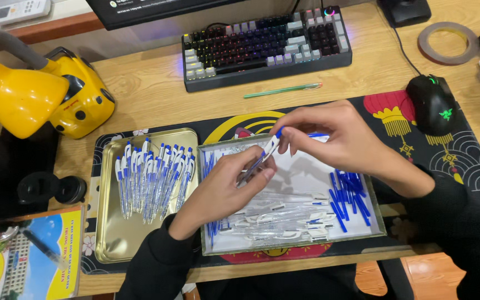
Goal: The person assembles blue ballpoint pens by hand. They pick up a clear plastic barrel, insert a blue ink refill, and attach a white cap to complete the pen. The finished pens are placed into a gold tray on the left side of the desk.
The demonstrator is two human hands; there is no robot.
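Your left hand (226, 186) pinches the pen (259, 161) by its barrel above the white parts tray (293, 244); your right hand (334, 136) closes its fingertips on the pen's blue-tipped upper end.

The white-lined tray (362, 222) lay on the desk mat (473, 161). Left of it, touching, sat the metal tray (109, 244) with finished pens (151, 178) in it. Behind it stood the keyboard (268, 44); to its right, the mouse (433, 104). Inside it lay pen barrels (284, 219) and caps (348, 194).
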